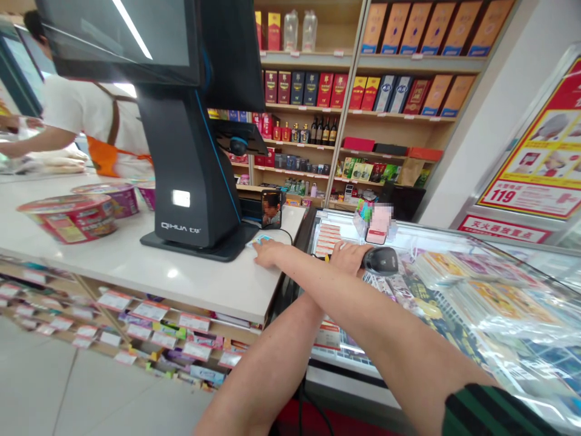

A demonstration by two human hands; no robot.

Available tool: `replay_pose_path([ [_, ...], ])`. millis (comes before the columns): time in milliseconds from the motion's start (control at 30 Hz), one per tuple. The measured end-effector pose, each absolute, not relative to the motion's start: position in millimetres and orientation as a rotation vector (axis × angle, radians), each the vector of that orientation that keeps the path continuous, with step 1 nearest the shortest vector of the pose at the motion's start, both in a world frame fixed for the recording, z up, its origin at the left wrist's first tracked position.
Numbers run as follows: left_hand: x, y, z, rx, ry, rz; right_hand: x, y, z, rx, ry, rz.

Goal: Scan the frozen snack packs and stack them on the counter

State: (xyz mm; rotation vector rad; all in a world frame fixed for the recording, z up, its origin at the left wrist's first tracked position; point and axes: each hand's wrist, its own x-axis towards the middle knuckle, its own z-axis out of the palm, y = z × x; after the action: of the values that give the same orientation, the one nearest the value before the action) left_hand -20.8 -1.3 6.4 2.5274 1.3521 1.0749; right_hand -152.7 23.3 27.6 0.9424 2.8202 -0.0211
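Note:
My arms cross, the right over the left. My left hand (347, 257) is wrapped round the handle of a black barcode scanner (382, 261) above the glass-topped freezer. On the white counter, my right hand (270, 253) has its fingers closed on a small flat blue-and-white packet (259, 240); the fingertips partly cover it. The packet lies beside the black base of the checkout terminal (190, 200). A small phone-like screen (271, 209) stands just behind it.
Instant noodle bowls (72, 217) stand left on the counter (204, 284). The freezer (454, 233) holds packaged goods, and a phone (377, 227) is by its far edge. Boxed bottles fill the back shelves (313, 59). A person in an orange apron (100, 156) works at left.

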Motion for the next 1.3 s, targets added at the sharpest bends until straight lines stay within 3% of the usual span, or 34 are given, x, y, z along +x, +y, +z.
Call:
replay_pose_path([
  [733,-20,0,9,2.586,1.37,0.987,-120,-22,47,0.69,2.762,0.128],
  [1033,-20,2,1,2.605,1.336,1.08,-135,-7,31,1.09,2.902,-0.11],
  [1300,-19,2,0,2.61,1.349,1.083,-137,-6,25,1.001,2.821,-0.114],
])
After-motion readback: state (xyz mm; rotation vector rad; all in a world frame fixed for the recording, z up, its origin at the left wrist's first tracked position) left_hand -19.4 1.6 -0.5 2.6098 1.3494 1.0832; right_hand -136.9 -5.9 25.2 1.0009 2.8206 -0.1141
